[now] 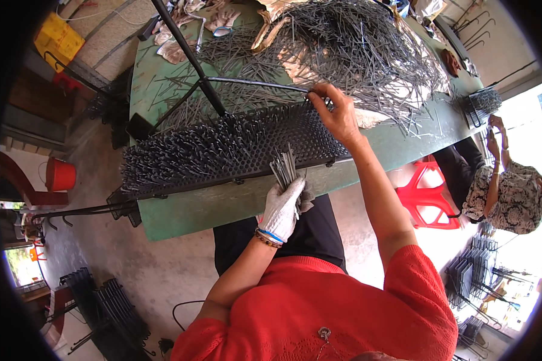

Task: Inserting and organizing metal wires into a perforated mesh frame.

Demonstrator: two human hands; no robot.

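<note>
The gloved left hand [283, 207] is closed around a small bundle of thin grey metal pins [285, 166], their tips fanning upward just at the near edge of the long black perforated metal rack [235, 147]. The bare right hand [337, 114] reaches over the far edge of that rack, thumb and fingers pinched on what looks like a single pin at the rack's far right corner, though I cannot tell whether it is seated in a hole or only touching one. Most of the rack, left of that hand, bristles with pins already standing in its holes; the part nearest the right hand looks less crowded. A black metal bar frame [193, 66] rises from behind the rack and crosses it. Beyond the rack lies a big loose heap of grey metal pins [355, 48] on the green table [223, 207], with a white work glove [223, 18] at the table's far side. To the right of the rack, past the table's end, another person [506, 192] in a patterned top works beside a red plastic stool [430, 195]. The bundle is held loosely enough that pins could slide out and drop over the table's near edge, and the bare fingers are close to many sharp upright ends.
</note>
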